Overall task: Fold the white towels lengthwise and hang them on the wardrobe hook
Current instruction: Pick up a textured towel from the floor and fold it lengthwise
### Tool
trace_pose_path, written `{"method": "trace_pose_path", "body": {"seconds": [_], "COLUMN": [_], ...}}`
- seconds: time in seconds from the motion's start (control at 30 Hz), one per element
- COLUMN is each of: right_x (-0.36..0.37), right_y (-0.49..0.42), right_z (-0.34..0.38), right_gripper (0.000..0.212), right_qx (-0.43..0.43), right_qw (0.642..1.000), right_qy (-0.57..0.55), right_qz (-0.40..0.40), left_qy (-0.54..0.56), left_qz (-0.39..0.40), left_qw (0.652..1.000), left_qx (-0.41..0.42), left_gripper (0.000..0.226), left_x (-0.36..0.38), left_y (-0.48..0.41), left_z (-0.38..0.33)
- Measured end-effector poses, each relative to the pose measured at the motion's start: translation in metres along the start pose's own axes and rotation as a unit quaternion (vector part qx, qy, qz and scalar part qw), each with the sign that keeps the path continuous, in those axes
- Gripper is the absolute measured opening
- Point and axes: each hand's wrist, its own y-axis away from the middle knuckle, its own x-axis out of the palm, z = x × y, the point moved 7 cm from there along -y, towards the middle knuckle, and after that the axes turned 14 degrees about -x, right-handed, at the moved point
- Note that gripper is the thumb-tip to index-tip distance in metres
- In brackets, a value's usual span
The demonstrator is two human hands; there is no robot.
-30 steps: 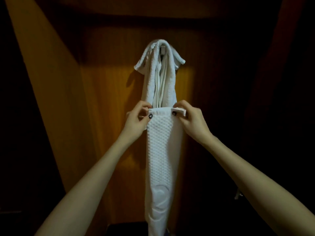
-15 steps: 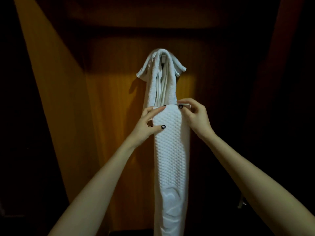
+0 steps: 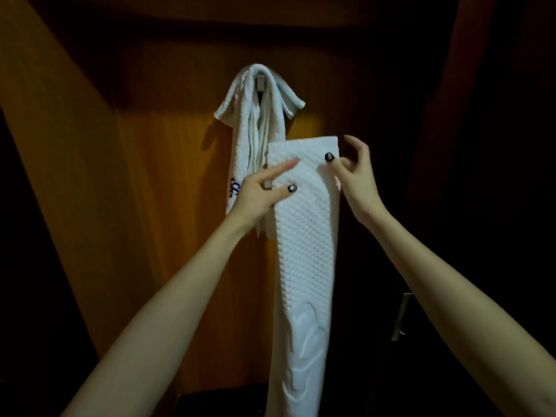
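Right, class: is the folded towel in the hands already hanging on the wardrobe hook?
No, the folded towel has its top edge below the hook, which carries another towel.

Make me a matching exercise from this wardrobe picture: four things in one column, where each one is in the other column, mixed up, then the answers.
Things
1. draped towel
2. folded towel
3. blue emblem
4. hook

Places
A. held near its top by the left hand and right hand
B. on the draped towel, beside the left hand
C. hung over the hook
D. peeking out under the draped towel's top fold

Pairs: 1-C, 2-A, 3-B, 4-D
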Motion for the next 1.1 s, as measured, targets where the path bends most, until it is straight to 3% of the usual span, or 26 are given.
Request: {"method": "trace_pose_path", "body": {"seconds": [0.1,0.27,0.37,0.5,0.6,0.87,1.1], "right_x": [0.003,0.015,0.025,0.04,0.046,0.046,0.049], "right_y": [0.034,0.062,0.06,0.054,0.05,0.052,0.058], "right_z": [-0.009,-0.015,-0.011,-0.007,-0.006,-0.006,-0.002], "right_gripper": [0.082,0.085,0.067,0.045,0.035,0.028,0.021], "right_qx": [-0.009,-0.017,-0.04,-0.029,-0.019,-0.015,-0.031], "right_qw": [0.998,0.994,0.991,0.993,0.994,0.995,0.997], "right_qy": [-0.013,-0.034,-0.016,-0.038,-0.049,-0.038,0.008], "right_qz": [0.057,0.103,0.125,0.112,0.098,0.088,0.074], "left_qy": [0.022,0.062,-0.031,-0.059,-0.034,-0.115,-0.159], "left_qz": [0.004,0.023,-0.034,-0.099,-0.026,0.147,0.115], "left_qw": [1.0,0.998,0.999,0.993,0.998,0.974,0.97], "left_qx": [0.006,-0.007,0.005,-0.01,-0.047,-0.131,-0.147], "left_gripper": [0.048,0.046,0.04,0.024,0.033,0.071,0.054], "left_x": [-0.002,-0.018,-0.032,-0.053,-0.056,-0.026,-0.044], "left_y": [-0.019,-0.035,-0.039,-0.035,-0.029,0.012,0.045], "left_z": [-0.015,-0.036,-0.043,-0.032,-0.019,0.005,0.036]}}
